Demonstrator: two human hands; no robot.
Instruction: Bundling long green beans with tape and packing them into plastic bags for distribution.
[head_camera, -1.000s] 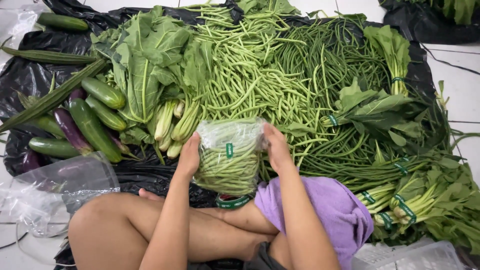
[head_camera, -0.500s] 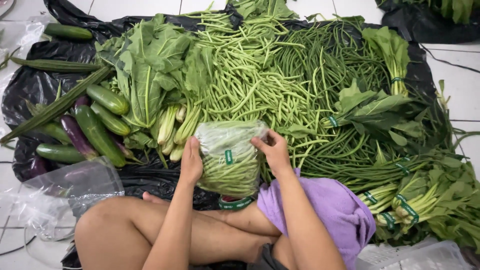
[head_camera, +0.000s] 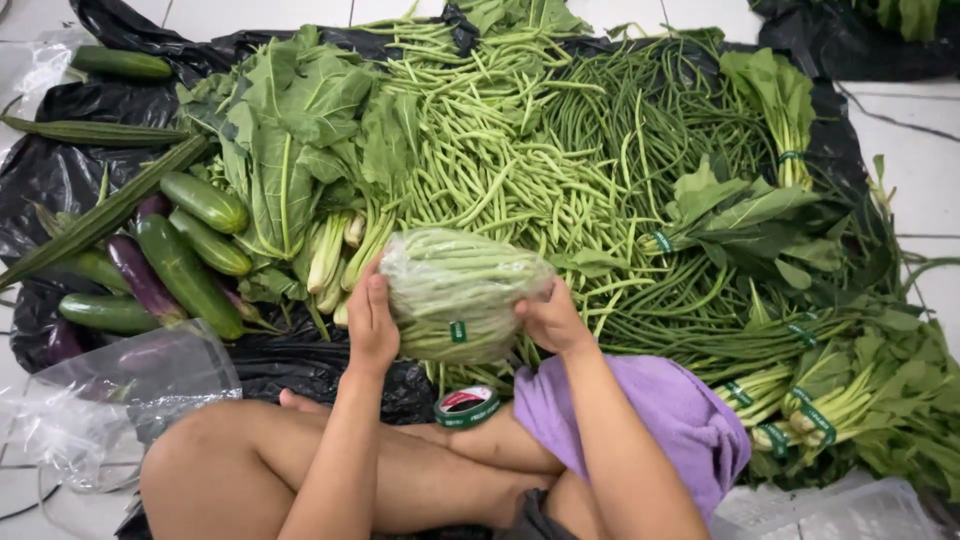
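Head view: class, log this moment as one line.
left hand + right hand | hold bagged green beans | tape roll on leg

On the black sheet (head_camera: 60, 170) before me lie cucumbers (head_camera: 185, 275), an eggplant (head_camera: 143, 280), broad leafy greens (head_camera: 290, 120), a heap of pale beans (head_camera: 480, 150), darker long beans (head_camera: 630, 130) and banded bunches (head_camera: 800, 395), with a tape roll (head_camera: 466, 407) on my leg.
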